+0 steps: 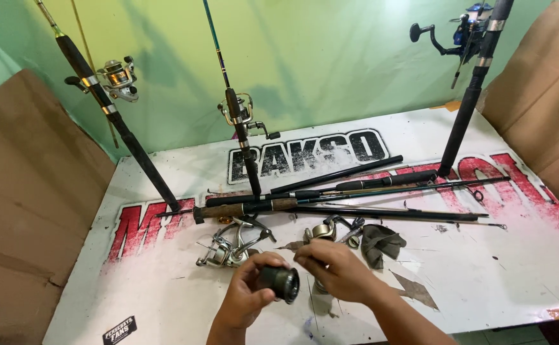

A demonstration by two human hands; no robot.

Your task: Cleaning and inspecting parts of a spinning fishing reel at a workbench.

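White table [484, 281] fills the frame; low centre I see my left hand [244, 300] closed round a dark spool [279, 283], its open face pointing right. My right hand [337, 268], just beside, pinches at its rim, fingers curled

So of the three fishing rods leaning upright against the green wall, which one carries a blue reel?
The thick black rod on the far right: its reel is blue and black, while the other two rods carry silvery reels.
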